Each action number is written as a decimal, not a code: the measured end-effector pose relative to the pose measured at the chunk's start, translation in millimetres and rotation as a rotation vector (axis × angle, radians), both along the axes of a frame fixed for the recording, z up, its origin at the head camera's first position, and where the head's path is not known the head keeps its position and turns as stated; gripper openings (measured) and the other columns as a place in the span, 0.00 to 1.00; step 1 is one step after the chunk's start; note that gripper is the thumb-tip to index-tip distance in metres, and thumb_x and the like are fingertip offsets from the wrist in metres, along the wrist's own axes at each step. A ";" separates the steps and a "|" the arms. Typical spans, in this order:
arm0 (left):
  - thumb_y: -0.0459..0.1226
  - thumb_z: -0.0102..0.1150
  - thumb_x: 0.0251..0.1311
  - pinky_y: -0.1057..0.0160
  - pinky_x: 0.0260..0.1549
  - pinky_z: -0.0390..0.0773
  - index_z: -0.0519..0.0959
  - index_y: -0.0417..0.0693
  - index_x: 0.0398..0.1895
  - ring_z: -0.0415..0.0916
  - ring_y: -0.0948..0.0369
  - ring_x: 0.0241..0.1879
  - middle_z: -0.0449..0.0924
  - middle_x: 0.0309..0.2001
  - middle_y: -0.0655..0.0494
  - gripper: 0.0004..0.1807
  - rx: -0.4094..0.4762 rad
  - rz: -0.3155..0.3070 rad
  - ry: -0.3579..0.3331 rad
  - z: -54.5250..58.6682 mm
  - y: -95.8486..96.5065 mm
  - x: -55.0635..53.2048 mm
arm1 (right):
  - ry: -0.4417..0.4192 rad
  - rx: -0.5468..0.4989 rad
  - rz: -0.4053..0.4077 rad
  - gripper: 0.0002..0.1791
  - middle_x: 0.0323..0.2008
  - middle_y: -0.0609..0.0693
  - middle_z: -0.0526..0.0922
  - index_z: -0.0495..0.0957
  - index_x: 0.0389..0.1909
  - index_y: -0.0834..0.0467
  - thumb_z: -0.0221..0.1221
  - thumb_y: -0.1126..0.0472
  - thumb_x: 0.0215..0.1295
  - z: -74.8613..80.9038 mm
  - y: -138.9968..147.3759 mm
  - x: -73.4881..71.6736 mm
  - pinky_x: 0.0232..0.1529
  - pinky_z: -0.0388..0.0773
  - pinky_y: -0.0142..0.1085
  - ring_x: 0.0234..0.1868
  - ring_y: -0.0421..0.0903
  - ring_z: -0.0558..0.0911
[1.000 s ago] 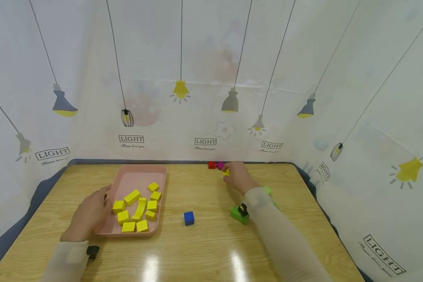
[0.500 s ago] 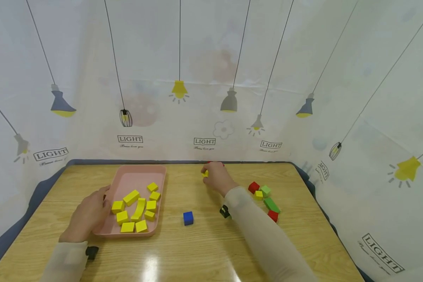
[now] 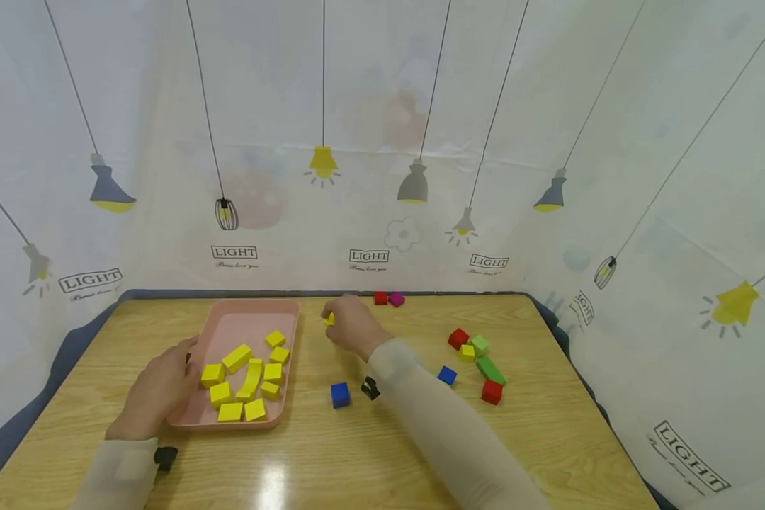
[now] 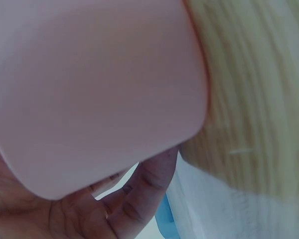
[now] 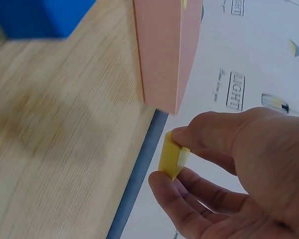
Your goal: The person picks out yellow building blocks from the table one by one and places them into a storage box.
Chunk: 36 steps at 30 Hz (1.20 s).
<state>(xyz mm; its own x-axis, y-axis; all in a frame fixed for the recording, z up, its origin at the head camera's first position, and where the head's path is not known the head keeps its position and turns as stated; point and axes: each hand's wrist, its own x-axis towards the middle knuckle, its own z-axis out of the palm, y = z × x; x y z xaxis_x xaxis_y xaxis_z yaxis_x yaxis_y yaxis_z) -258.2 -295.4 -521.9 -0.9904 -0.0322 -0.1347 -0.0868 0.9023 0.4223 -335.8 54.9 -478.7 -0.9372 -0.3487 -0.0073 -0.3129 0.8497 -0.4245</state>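
My right hand [image 3: 355, 327] pinches a small yellow block [image 5: 169, 157] between thumb and fingertips, as the right wrist view shows. It is above the far part of the table, just right of the pink tray [image 3: 229, 312]. Several yellow blocks [image 3: 237, 358], among them cubes and a curved piece, lie inside the tray. At the tray's left side, my left hand [image 3: 162, 386] grips the rim. Its fingers [image 4: 139, 199] show along the tray's edge in the left wrist view.
A blue cube [image 3: 341, 395] lies right of the tray. By the back edge are a red block [image 3: 380, 298] and a magenta block [image 3: 397, 299]. Farther right sit a blue block [image 3: 447, 375], a yellow block [image 3: 467, 353], a green bar [image 3: 490, 370] and red cubes [image 3: 492, 392].
My right hand has moved left along the back of the table with the yellow block, toward the tray. The blocks at right have come into view. The left hand stays at the tray.
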 end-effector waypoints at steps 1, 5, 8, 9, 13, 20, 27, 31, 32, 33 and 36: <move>0.38 0.55 0.88 0.22 0.75 0.78 0.58 0.29 0.91 0.77 0.27 0.72 0.71 0.80 0.19 0.38 0.000 0.000 -0.001 -0.3 -0.3 -0.1 | 0.002 0.005 0.007 0.17 0.66 0.52 0.93 0.91 0.66 0.58 0.72 0.64 0.80 1.2 -5.3 1.4 0.76 0.87 0.46 0.67 0.51 0.86; 0.38 0.57 0.88 0.22 0.74 0.78 0.58 0.29 0.91 0.77 0.26 0.73 0.71 0.80 0.19 0.38 0.006 -0.003 0.003 -1.3 -2.0 0.2 | 0.025 0.030 0.044 0.16 0.64 0.51 0.94 0.92 0.65 0.56 0.73 0.62 0.80 5.4 -26.6 6.9 0.71 0.90 0.42 0.62 0.48 0.89; 0.38 0.58 0.88 0.22 0.74 0.78 0.59 0.29 0.91 0.77 0.26 0.73 0.71 0.80 0.19 0.38 0.002 -0.008 0.013 -2.0 -3.5 1.0 | 0.045 0.055 0.070 0.16 0.63 0.49 0.95 0.92 0.65 0.54 0.73 0.61 0.81 7.7 -42.0 10.5 0.67 0.91 0.37 0.59 0.45 0.89; 0.38 0.58 0.88 0.22 0.74 0.78 0.59 0.29 0.91 0.77 0.26 0.73 0.71 0.80 0.19 0.38 -0.002 -0.008 0.017 -2.3 -3.9 1.4 | 0.045 0.058 0.076 0.16 0.63 0.48 0.95 0.91 0.65 0.54 0.73 0.61 0.81 8.4 -47.0 11.4 0.66 0.91 0.36 0.58 0.44 0.89; 0.38 0.59 0.88 0.23 0.73 0.79 0.60 0.28 0.90 0.78 0.27 0.71 0.72 0.79 0.19 0.38 -0.010 -0.012 0.023 -1.9 -4.9 1.5 | 0.027 0.028 0.098 0.17 0.62 0.47 0.94 0.91 0.66 0.54 0.74 0.62 0.80 10.5 -65.0 14.5 0.62 0.91 0.31 0.55 0.41 0.89; 0.38 0.57 0.88 0.23 0.74 0.79 0.59 0.29 0.91 0.79 0.28 0.70 0.73 0.79 0.19 0.38 -0.007 -0.010 0.031 -0.9 -5.3 1.0 | 0.054 0.027 0.175 0.16 0.62 0.46 0.95 0.93 0.63 0.55 0.73 0.64 0.79 8.5 -90.1 16.1 0.70 0.89 0.32 0.65 0.41 0.90; 0.37 0.55 0.88 0.22 0.75 0.79 0.59 0.29 0.91 0.79 0.28 0.71 0.73 0.79 0.20 0.37 0.004 -0.007 0.025 -2.4 -4.0 0.1 | 0.000 0.039 0.188 0.15 0.59 0.42 0.96 0.93 0.63 0.51 0.74 0.61 0.80 2.1 -105.9 23.8 0.65 0.88 0.27 0.54 0.37 0.85; 0.38 0.55 0.89 0.23 0.75 0.78 0.58 0.30 0.92 0.78 0.29 0.71 0.71 0.80 0.20 0.38 0.009 -0.002 0.005 -1.4 -2.6 -0.4 | 0.047 0.080 0.197 0.15 0.61 0.40 0.96 0.93 0.64 0.49 0.73 0.60 0.81 -2.2 -112.3 26.6 0.74 0.84 0.29 0.59 0.38 0.85; 0.37 0.55 0.88 0.23 0.75 0.79 0.58 0.30 0.92 0.78 0.29 0.70 0.71 0.80 0.20 0.38 0.009 -0.002 0.002 -0.7 -2.4 -0.1 | 0.060 0.089 0.201 0.16 0.62 0.40 0.96 0.93 0.65 0.48 0.73 0.60 0.81 -3.3 -113.5 27.1 0.75 0.84 0.30 0.61 0.38 0.86; 0.37 0.55 0.89 0.23 0.75 0.79 0.58 0.30 0.92 0.78 0.29 0.70 0.71 0.80 0.20 0.38 0.011 0.001 -0.003 -0.5 -1.9 0.2 | 0.064 0.095 0.204 0.17 0.63 0.41 0.95 0.92 0.66 0.48 0.73 0.60 0.81 -4.3 -114.3 27.4 0.75 0.84 0.30 0.62 0.38 0.86; 0.37 0.55 0.89 0.24 0.75 0.79 0.58 0.29 0.92 0.79 0.31 0.69 0.71 0.80 0.20 0.38 0.010 0.004 -0.006 0.1 -0.8 0.3 | 0.078 0.098 0.213 0.20 0.65 0.43 0.94 0.91 0.69 0.49 0.72 0.61 0.80 -6.5 -114.5 27.1 0.73 0.85 0.29 0.64 0.40 0.86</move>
<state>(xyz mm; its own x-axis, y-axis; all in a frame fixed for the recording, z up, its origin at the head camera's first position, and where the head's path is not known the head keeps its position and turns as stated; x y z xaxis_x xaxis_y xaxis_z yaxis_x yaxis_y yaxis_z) -257.9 -296.3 -521.9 -0.9894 -0.0344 -0.1412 -0.0927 0.8979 0.4303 -308.6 -59.7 -485.3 -0.8416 -0.5398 0.0185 -0.5180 0.7969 -0.3109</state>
